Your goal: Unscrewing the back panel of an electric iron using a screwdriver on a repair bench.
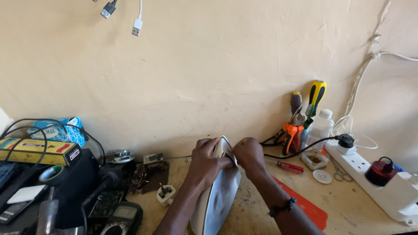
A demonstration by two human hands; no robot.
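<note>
A clothes iron (220,196) stands on edge on the workbench, its shiny metal soleplate facing right and its pointed tip up by the wall. My left hand (204,163) wraps around the iron's upper left side, thumb over the edge. My right hand (249,154) is closed at the tip of the soleplate, fingers pinching the rim; whether it holds a small tool is hidden. A dark bracelet sits on my right wrist.
A tool cup (300,130) with screwdrivers and orange pliers stands by the wall. A white power strip (383,182) with a black plug lies right. A red screwdriver (287,166), an orange flat piece (307,206), a white plug (166,194), a multimeter (124,215) and tape (51,174) lie around.
</note>
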